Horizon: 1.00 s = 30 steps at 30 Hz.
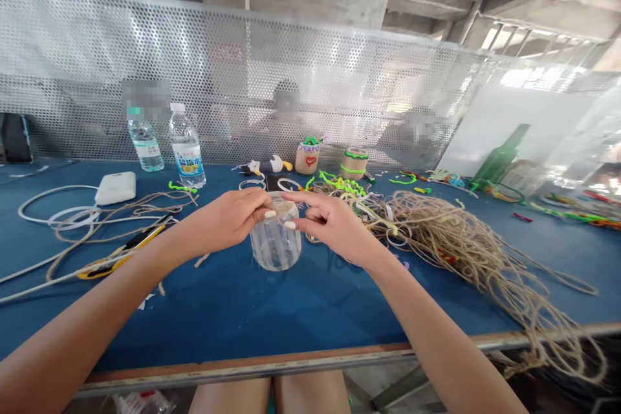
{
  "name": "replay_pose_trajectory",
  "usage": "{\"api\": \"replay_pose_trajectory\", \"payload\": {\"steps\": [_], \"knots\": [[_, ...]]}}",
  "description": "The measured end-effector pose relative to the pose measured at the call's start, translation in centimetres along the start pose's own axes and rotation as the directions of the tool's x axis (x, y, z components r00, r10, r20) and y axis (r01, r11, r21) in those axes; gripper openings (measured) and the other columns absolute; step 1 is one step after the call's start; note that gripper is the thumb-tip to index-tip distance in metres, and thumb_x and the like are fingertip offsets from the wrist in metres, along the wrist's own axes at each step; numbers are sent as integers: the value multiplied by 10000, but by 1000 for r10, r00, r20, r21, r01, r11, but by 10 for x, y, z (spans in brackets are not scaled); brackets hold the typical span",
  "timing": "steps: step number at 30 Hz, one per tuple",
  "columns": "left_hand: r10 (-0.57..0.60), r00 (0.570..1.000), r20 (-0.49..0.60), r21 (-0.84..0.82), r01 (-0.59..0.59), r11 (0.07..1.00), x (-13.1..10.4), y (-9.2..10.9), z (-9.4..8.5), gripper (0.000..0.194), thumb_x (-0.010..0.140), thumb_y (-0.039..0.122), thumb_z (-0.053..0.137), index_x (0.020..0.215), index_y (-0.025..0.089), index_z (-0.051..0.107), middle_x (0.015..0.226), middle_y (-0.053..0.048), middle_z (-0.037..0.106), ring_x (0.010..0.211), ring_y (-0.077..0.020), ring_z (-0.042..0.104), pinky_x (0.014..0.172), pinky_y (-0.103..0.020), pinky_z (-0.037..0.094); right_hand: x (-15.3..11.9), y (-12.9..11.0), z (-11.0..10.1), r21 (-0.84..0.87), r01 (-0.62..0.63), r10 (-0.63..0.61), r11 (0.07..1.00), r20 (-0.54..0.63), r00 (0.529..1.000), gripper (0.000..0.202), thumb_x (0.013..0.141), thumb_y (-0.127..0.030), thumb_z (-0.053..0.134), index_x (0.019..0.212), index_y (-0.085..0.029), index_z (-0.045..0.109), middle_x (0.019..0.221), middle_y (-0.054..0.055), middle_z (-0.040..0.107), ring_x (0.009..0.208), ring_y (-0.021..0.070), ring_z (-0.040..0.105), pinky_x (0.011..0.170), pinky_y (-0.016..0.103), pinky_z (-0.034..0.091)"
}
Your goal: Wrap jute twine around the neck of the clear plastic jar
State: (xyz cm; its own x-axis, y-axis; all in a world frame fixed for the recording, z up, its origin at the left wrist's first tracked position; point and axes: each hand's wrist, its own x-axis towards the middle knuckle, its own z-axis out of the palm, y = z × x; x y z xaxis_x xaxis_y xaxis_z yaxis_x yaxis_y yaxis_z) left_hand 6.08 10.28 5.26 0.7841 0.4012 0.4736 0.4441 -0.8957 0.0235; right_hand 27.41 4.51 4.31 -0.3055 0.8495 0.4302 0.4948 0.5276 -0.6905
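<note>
2 bare hands worked above the blue tabletop (218, 323), whose front edge (252, 369) ran at 6 o'clock from the transparent jar (276, 249). Judging by the layout, the widest room for moving lay between that edge and the jar, which stood at 12 o'clock from the person.

The left hand (242, 213) was nearly closed, thumb and fingers pinching the jar's rim on its 9 o'clock side. The right hand (330, 223) reached in from 3 o'clock, forefinger extended along the rim, thumb a little apart below it, other fingers curled; whether it gripped or merely touched, I could not tell. Uneven pressure from the 2 sides could have tipped the light-looking jar or made it slide.

At 10 o'clock, a yellow-and-black tool (140, 237) lay among strands and a white cable (61, 187); a sweeping left forearm might have snagged these and dragged the white box (116, 188). At 2 o'clock, the twine heap (451, 233) narrowed the right side, and its loops hung over the front edge, where a catching arm could have pulled more down.

Farther out, 2 water bottles (145, 147) (187, 152) at 11 o'clock and 2 decorated jars (307, 162) (354, 165) near 12 limited forward reach before the perforated screen (339, 77).
</note>
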Motion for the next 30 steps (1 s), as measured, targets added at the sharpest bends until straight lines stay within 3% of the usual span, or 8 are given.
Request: {"api": "replay_pose_trajectory", "payload": {"steps": [4,10,13,17,24,30], "knots": [[-19,1000,0,-39,19,999,-1,-1,0,313,967,312,304,941,153,573,880,-67,638,802,-180,614,696,-278,444,-1,1,4,-82,28,-28,996,-2,1000,462,825,-200,637,1282,-209,574,505,-100,237,495,72,217,479,218,187],[-106,993,-50,-161,97,982,0,-1,-2,379,913,508,456,859,165,609,792,-22,654,715,-142,608,628,-220,432,-2,1,6,-169,56,-58,984,-2,998,472,835,-209,635,1298,-229,546,501,-103,231,487,72,212,476,217,175],[-94,995,-27,-139,90,986,1,-1,-5,389,918,515,448,877,183,646,798,-6,674,694,-133,613,689,-244,460,-1,1,7,-168,71,-71,983,4,997,428,830,-202,633,1253,-217,565,497,-105,235,484,71,218,480,214,180],[16,998,-67,-10,-17,1000,1,-4,-11,398,940,506,411,905,217,682,853,1,695,764,-143,640,904,-343,456,0,1,9,-158,82,-87,984,-25,996,360,830,-207,625,1189,-210,590,494,-106,253,477,71,228,486,215,196],[131,989,-68,256,-110,960,-2,-2,-9,392,993,356,321,973,144,651,887,-77,637,700,-136,623,608,-227,469,2,3,12,-112,64,-66,992,-15,998,378,826,-199,627,1201,-196,576,499,-108,267,482,73,258,496,215,220],[229,973,-6,570,-185,801,-3,-1,-2,396,996,252,258,919,107,618,796,-73,567,572,-137,556,470,-244,411,3,4,12,-109,51,-55,993,-26,998,429,826,-198,626,1249,-182,559,498,-107,277,489,75,253,498,216,231]]}}
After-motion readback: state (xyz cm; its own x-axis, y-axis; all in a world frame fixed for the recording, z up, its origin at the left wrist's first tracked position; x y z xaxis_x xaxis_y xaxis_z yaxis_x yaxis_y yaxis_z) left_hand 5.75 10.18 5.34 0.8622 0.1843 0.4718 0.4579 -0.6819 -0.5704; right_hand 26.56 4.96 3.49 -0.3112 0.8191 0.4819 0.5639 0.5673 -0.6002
